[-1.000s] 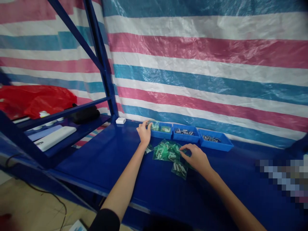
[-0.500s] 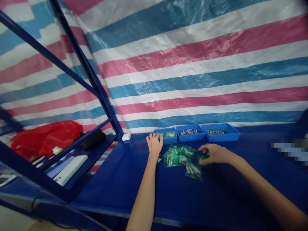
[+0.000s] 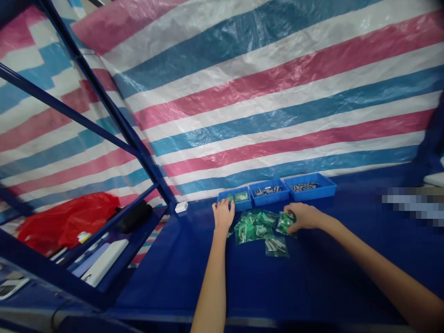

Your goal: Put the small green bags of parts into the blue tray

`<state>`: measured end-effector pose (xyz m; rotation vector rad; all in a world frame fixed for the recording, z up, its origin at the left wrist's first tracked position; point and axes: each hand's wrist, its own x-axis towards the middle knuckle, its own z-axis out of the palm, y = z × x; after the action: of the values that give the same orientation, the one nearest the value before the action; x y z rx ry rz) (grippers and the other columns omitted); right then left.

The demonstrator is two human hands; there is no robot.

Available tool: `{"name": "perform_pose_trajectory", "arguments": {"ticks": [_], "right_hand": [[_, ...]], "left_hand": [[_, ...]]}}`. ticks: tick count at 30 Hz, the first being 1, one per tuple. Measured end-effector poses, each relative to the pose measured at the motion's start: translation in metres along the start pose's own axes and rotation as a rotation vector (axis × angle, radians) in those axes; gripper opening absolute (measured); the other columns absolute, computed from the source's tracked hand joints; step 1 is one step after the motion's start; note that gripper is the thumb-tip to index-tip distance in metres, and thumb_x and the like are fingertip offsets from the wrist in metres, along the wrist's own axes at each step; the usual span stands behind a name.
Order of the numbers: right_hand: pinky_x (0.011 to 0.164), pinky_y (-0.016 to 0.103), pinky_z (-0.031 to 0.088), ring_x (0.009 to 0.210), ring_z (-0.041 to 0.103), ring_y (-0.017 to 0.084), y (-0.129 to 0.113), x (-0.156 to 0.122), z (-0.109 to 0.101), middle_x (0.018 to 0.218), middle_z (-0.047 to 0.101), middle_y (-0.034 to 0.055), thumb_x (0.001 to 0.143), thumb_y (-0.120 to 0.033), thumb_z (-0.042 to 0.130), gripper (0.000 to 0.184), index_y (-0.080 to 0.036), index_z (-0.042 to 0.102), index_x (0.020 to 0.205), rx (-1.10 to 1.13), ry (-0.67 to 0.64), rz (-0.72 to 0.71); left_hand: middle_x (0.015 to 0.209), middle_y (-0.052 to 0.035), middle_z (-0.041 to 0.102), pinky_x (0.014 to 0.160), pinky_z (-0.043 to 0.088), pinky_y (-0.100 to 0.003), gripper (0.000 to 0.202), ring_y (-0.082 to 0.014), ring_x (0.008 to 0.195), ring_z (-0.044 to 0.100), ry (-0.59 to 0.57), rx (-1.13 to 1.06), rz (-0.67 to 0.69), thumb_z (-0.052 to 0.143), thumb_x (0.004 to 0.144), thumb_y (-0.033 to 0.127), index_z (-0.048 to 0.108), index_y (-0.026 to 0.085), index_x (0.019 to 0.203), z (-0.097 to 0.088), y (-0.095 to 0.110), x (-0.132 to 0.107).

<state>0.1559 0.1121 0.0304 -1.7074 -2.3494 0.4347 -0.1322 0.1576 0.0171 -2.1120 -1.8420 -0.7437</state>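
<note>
My left hand lies at the front left of the left blue tray, its fingers apart and reaching to the rim. Small green bags are inside that tray. What is under the left palm is mostly hidden. My right hand has thumb and fingers closed on the right side of a small green plastic bag. Between the hands is a pile of similar green bags with metal pins inside. One bag of metal pins lies flat in front of the pile.
A middle blue tray holds grey metal pieces, and a right blue tray holds small metal parts. A white block stands near the blue frame post. Left of the post are a red plastic bag and a black pouch.
My right hand has shifted slightly, and the green bag at its fingers now shows more fully. My left hand stays by the left tray, fingers straighter. The camera view has tilted a little.
</note>
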Motion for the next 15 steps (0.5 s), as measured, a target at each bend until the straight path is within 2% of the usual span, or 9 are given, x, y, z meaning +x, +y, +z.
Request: {"name": "perform_pose_trajectory", "arguments": {"ticks": [2,4,7,9,12,15], "right_hand": [[0.056,0.025,0.037,0.082,0.064,0.022,-0.001,0.002,0.001,0.085,0.067,0.0005,0.056,-0.039,0.073,0.034,-0.024,0.059,0.083,0.036,0.067,0.001],[0.056,0.024,0.039,0.07,0.066,0.019,-0.001,0.005,0.002,0.075,0.067,-0.0022,0.062,-0.037,0.07,0.029,-0.025,0.058,0.085,0.14,0.116,0.004],[0.056,0.025,0.044,0.055,0.064,0.015,-0.003,0.01,0.003,0.067,0.064,-0.004,0.065,-0.039,0.067,0.028,-0.023,0.057,0.084,0.395,0.221,-0.005],[0.052,0.025,0.046,0.056,0.065,0.016,-0.007,0.013,0.004,0.068,0.065,-0.0017,0.064,-0.041,0.068,0.032,-0.021,0.056,0.086,0.599,0.286,-0.014],[0.043,0.025,0.045,0.061,0.066,0.019,-0.019,0.015,0.011,0.069,0.066,0.002,0.065,-0.042,0.067,0.038,-0.02,0.057,0.093,0.882,0.272,-0.028],[0.042,0.024,0.046,0.065,0.067,0.02,-0.03,0.014,0.018,0.07,0.067,0.003,0.068,-0.043,0.064,0.037,-0.019,0.057,0.096,1.016,0.203,-0.135]], "left_hand": [[0.103,-0.0064,0.065,0.097,0.029,-0.044,0.032,-0.0212,0.1,0.055,-0.003,-0.035,-0.018,0.033,0.092,0.033,0.062,0.021,0.099,-0.002,0.0,-0.003],[0.108,-0.0063,0.063,0.098,0.028,-0.044,0.03,-0.0214,0.105,0.052,0.011,-0.082,-0.03,0.035,0.092,0.033,0.059,0.022,0.105,-0.008,0.003,-0.006],[0.107,-0.0049,0.061,0.098,0.029,-0.042,0.026,-0.0201,0.106,0.051,0.07,-0.203,-0.004,0.041,0.09,0.036,0.058,0.025,0.106,-0.019,0.017,-0.01],[0.101,-0.0034,0.062,0.095,0.033,-0.039,0.023,-0.0184,0.1,0.054,0.099,-0.357,0.035,0.045,0.088,0.038,0.061,0.025,0.099,-0.023,0.032,-0.013],[0.087,-0.0017,0.062,0.085,0.04,-0.032,0.022,-0.0158,0.085,0.057,0.041,-0.653,0.089,0.055,0.082,0.04,0.063,0.022,0.092,-0.021,0.058,-0.017],[0.076,-0.0006,0.062,0.072,0.043,-0.027,0.024,-0.0147,0.074,0.057,-0.06,-0.849,0.096,0.06,0.077,0.041,0.065,0.019,0.086,-0.013,0.078,-0.022]]}}
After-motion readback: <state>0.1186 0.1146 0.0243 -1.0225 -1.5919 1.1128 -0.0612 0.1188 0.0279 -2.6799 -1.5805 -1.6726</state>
